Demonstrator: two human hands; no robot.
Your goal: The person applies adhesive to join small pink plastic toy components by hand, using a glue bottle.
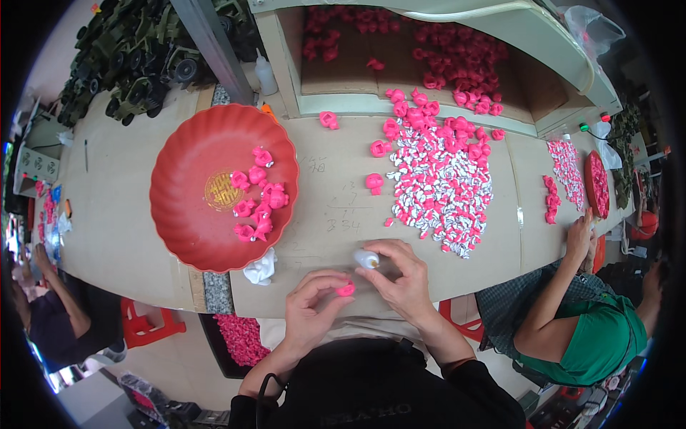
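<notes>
Close to the table's front edge, my left hand [316, 306] pinches a small pink plastic piece [346, 289] between thumb and fingers. Just right of it, my right hand [401, 280] is closed around a small white squeeze bottle [366, 259], tilted with its yellowish tip toward the pink piece. Tip and piece look apart. Beyond my right hand spreads a pile of small pink-and-white pieces [439, 193], with pink hollow parts [416, 111] along its far side. To the left, a red scalloped bowl [179, 157] holds several pink assembled parts [274, 194].
At the back stands an open-fronted box [336, 105] with many pink parts inside. A crumpled white tissue [260, 267] lies beside the bowl. Dark green toy vehicles [143, 57] are heaped at the far left. A person in green [582, 332] works at the right, another person [53, 322] at the left.
</notes>
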